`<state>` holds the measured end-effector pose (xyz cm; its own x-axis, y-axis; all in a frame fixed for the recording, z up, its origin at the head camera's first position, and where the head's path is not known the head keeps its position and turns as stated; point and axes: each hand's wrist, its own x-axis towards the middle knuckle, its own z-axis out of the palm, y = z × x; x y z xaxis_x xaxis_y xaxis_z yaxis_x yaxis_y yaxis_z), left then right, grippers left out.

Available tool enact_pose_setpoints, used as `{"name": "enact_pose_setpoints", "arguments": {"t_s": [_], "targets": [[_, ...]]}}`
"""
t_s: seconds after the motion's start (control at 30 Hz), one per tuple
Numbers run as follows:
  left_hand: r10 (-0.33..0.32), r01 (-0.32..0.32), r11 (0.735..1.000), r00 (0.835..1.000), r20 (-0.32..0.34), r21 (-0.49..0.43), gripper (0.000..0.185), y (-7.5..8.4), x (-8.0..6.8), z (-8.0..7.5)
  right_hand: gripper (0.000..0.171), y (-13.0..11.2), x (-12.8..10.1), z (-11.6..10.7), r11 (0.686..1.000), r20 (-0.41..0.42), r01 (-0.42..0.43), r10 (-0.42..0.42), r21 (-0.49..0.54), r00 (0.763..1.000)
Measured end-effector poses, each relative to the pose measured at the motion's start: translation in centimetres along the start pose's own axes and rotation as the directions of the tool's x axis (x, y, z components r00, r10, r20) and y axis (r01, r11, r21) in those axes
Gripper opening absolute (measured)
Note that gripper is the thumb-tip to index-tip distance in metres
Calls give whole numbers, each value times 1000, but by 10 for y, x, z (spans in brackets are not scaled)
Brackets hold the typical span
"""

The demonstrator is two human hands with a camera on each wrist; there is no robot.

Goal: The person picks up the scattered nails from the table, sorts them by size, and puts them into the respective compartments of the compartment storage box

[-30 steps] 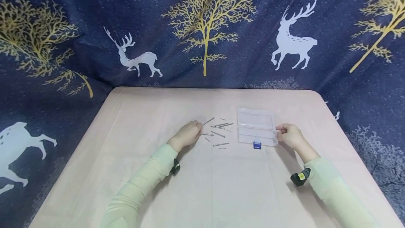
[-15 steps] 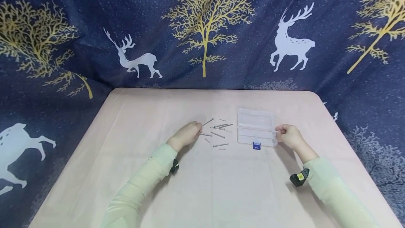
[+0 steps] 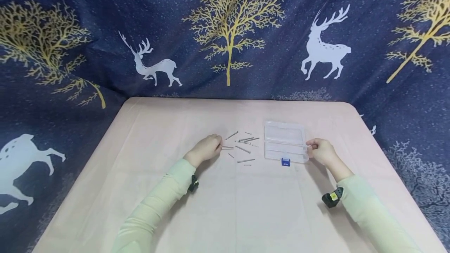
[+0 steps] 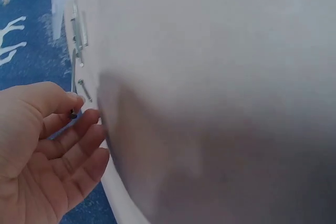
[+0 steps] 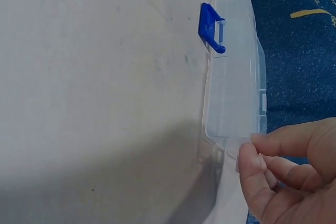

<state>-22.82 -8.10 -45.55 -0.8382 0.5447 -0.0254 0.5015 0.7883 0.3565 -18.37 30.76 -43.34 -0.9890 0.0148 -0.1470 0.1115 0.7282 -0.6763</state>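
Note:
My left hand (image 3: pixel 207 148) pinches a thin metal nail (image 4: pixel 73 80) between thumb and index finger, its shank pointing away to the right. Its small dark head shows just below the fingertips in the left wrist view, and the other fingers are loosely bent. Several loose nails (image 3: pixel 243 149), long and short, lie scattered to the right of this hand. A clear plastic box (image 3: pixel 281 154) lies beyond them with its lid (image 3: pixel 284 132) laid back and a blue latch (image 3: pixel 285 162) at its front. At the box's right edge my right hand (image 3: pixel 321 150) pinches the clear plastic.
A pale pink cloth covers the table (image 3: pixel 225 206), whose far edge meets a dark blue hanging cloth (image 3: pixel 197 42) with deer and trees. Both sleeves carry a black wrist camera (image 3: pixel 332 197).
The left hand has drawn slightly left with the nail, which now shows a shadow line beside it. Another nail at its fingertips now lies apart on the table. The right hand stays put.

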Motion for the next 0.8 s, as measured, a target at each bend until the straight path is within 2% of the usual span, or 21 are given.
{"name": "enact_pose_setpoints", "arguments": {"t_s": [0.17,0.3,0.37,0.43,0.53,0.63,0.7,0.8], "targets": [[-89,88,985,996,0,-149,5,-2,-1,-7,36,1,0,-1,1000,-3,2,-2,-8,1000],[-111,105,963,994,-8,-250,5,-6,-2,-9,37,1,0,0,1000,-4,-3,3,-20,1000],[-107,96,941,994,-17,-324,7,-8,-1,-7,37,1,0,0,1000,-7,-7,7,-25,1000],[-114,94,909,993,-23,-406,10,-11,-1,-4,38,2,0,0,1000,-10,-12,12,-18,1000],[-124,93,845,992,-24,-527,16,-13,-1,-2,34,6,2,3,1000,-45,-7,6,-10,999],[-149,108,790,989,-18,-603,19,-14,-1,-2,31,5,2,3,1000,-50,-4,4,-12,999],[-167,118,739,986,-11,-663,21,-15,-2,-1,33,1,0,3,1000,-26,-6,5,-26,1000],[-215,148,628,977,12,-764,22,-14,-1,1,33,-1,-1,2,999,-14,-23,22,-34,1000]]}}
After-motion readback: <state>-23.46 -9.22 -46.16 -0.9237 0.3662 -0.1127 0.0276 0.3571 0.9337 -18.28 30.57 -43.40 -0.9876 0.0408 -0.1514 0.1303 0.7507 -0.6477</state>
